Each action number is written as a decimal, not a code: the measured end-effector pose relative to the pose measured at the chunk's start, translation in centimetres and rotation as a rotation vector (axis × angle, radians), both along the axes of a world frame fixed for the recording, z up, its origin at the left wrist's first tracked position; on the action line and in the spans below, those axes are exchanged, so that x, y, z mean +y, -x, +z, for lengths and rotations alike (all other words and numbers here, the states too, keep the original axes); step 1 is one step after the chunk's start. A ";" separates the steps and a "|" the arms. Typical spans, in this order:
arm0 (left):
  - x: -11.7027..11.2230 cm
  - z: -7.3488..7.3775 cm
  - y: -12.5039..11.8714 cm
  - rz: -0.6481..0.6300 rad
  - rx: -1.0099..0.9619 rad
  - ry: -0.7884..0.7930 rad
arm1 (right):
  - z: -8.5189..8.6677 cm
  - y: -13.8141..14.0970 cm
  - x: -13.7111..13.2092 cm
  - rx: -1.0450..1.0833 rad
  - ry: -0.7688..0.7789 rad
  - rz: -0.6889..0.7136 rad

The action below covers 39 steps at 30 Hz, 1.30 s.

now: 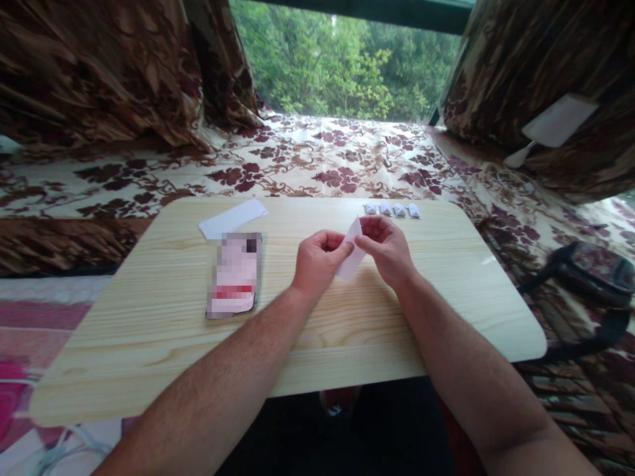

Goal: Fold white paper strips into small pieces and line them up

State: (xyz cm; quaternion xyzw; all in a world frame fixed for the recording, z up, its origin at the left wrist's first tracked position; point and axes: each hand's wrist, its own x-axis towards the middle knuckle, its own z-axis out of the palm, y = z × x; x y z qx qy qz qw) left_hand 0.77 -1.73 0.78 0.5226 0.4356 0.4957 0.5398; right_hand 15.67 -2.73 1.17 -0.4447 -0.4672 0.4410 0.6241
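Observation:
A small white slip of paper (pixel 350 262) is held tilted above the middle of the table. My left hand (pixel 317 259) pinches its left side between thumb and curled fingers. On the upper right edge, my right hand (pixel 389 244) grips the same slip, thumb in front and fingers behind. Just beyond my right hand, several small folded white paper pieces (pixel 385 209) stand in a row near the table's far edge. A stack of white paper strips (pixel 233 219) lies at the far left of the tabletop.
The pale wooden table (pixel 163 284) has rounded corners. A phone-shaped object (pixel 233 274), partly blurred out, lies left of my hands. A white lamp (pixel 558 122) stands at the right by the curtain. A black bag (pixel 590 271) is beyond the table's right side.

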 end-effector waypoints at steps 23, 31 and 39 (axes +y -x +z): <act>-0.1 0.1 -0.1 0.001 0.010 -0.002 | -0.1 0.2 0.1 -0.022 -0.017 -0.030; -0.1 0.0 -0.1 0.011 0.016 -0.002 | 0.0 0.1 0.1 -0.050 -0.009 -0.034; -0.1 0.2 -0.1 0.023 0.030 -0.024 | 0.1 0.3 0.0 -0.041 -0.005 -0.017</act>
